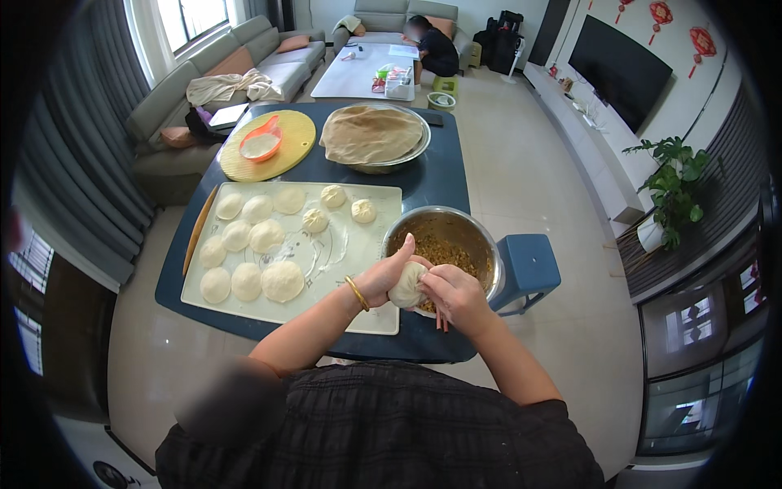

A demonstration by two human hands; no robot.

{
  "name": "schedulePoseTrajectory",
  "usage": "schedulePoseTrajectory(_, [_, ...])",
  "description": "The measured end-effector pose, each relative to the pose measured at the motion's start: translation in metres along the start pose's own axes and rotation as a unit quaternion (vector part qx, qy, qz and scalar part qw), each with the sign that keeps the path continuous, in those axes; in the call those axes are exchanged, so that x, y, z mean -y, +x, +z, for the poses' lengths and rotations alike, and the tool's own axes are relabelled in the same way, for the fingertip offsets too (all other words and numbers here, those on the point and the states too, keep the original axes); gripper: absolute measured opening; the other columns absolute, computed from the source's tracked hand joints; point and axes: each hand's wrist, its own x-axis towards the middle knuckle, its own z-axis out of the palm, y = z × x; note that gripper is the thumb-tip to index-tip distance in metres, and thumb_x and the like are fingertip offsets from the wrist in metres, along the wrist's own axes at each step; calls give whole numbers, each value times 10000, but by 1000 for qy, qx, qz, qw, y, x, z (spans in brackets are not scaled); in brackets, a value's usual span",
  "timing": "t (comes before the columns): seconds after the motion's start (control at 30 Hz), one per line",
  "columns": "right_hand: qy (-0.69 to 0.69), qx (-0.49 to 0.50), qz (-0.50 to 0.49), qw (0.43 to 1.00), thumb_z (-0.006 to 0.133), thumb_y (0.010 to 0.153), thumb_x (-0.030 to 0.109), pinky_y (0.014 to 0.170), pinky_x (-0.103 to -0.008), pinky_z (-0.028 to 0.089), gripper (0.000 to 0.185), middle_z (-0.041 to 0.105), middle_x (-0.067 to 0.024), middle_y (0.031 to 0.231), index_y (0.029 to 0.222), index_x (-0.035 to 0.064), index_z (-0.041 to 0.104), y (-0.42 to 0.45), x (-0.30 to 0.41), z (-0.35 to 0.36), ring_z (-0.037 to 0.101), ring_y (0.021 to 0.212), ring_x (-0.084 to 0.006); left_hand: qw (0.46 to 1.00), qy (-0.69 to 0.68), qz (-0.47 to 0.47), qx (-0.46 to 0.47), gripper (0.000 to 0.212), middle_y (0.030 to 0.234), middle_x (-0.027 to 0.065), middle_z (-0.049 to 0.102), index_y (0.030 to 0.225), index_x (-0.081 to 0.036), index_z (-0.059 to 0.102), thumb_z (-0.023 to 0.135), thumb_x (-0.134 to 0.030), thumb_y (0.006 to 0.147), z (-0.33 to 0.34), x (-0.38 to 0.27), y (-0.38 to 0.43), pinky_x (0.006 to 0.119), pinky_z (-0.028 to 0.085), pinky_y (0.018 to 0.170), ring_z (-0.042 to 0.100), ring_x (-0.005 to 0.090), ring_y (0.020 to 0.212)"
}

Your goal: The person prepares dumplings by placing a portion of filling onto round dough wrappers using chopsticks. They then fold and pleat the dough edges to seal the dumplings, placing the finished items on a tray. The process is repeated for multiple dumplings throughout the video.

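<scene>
My left hand, with a gold bangle at the wrist, cradles a pleated dough bun, thumb raised. The fingertips of my right hand pinch the gathered edge of the same bun. Below the right hand, the ends of reddish chopsticks stick out; whether the hand holds them I cannot tell. Both hands are over the near side of a steel bowl with chopped brown filling. On the pale silicone mat lie several flat dough rounds and three pleated buns.
A wooden rolling pin lies along the mat's left edge. Farther back are a yellow round board with an orange scoop of flour, and a cloth-covered basin. A blue stool stands right of the table. A person sits beyond.
</scene>
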Motion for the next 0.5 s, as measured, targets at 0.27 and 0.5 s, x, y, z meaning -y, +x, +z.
schedulePoseTrajectory(0.27, [64, -20, 84, 994, 647, 734, 24, 646, -350, 490, 123, 588, -123, 789, 835, -1, 583, 4, -1, -11, 595, 713, -273, 997, -59, 55, 0, 723, 1057, 105, 569, 1205, -58, 464, 173, -637, 883, 22, -11, -13, 354, 522, 747, 594, 200, 923])
schedulePoseTrajectory(0.5, [170, -2, 213, 962, 637, 751, 32, 656, -341, 488, 107, 612, -138, 797, 846, -16, 624, 1, -1, 5, 604, 711, -293, 947, -252, 188, -62, 668, 1099, 83, 542, 1174, -80, 477, 166, -605, 902, 18, 50, -3, 397, 501, 838, 554, 200, 1028])
